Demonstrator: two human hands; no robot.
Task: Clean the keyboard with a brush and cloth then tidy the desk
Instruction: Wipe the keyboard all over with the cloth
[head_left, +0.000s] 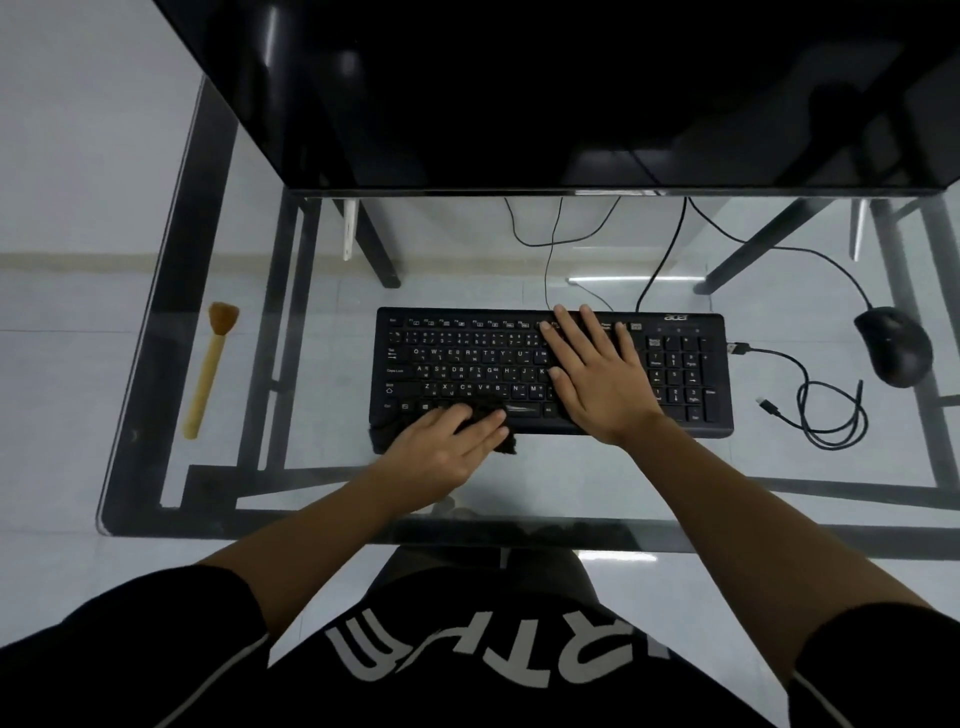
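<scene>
Head view: our cloth (385, 434) on the keyboard (467, 364).
Our left hand (451, 448) presses it flat at the near edge, our right hand (592, 375) lies spread across the keys; the brush (210, 369) lies well apart, leftward.

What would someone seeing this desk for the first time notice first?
The black keyboard at the middle of the glass desk, both hands on it: the left hand presses a black cloth on its near edge, the right hand lies flat on the keys. A wooden brush lies alone at far left.
</scene>
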